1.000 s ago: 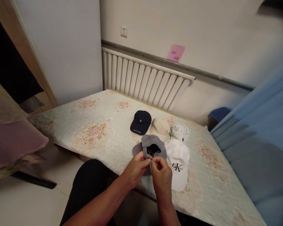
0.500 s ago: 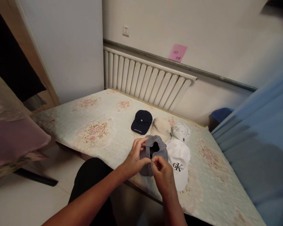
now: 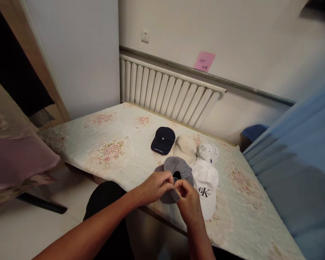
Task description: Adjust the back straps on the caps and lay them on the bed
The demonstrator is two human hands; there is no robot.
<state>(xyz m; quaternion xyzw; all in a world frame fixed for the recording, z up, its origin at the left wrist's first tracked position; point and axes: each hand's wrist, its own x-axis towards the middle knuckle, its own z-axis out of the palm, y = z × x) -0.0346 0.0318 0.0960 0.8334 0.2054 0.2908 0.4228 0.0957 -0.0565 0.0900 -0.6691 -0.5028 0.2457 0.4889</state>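
Observation:
A grey baseball cap (image 3: 180,164) lies at the near edge of the bed with its back opening facing me. My left hand (image 3: 161,184) is closed in a pinch at the cap's back strap (image 3: 175,195), just below the opening. On the other side, my right hand (image 3: 188,198) pinches the same strap, its fingertips almost meeting the left ones. The strap's end hangs down between the hands. My fingers hide the fastening. A white cap (image 3: 206,184) with black "CK" letters lies right beside the grey one.
Beyond the grey cap lie a navy cap (image 3: 163,141), a beige cap (image 3: 185,148) and a smaller white cap (image 3: 208,153). They rest on a floral bed cover (image 3: 111,151). A radiator (image 3: 165,86) runs along the wall; a blue curtain (image 3: 300,162) hangs at the right.
My left hand has left the cap's side and closed its fingers at the strap. The back opening looks smaller and the strap's end now hangs lower. My right hand stays nearly in place.

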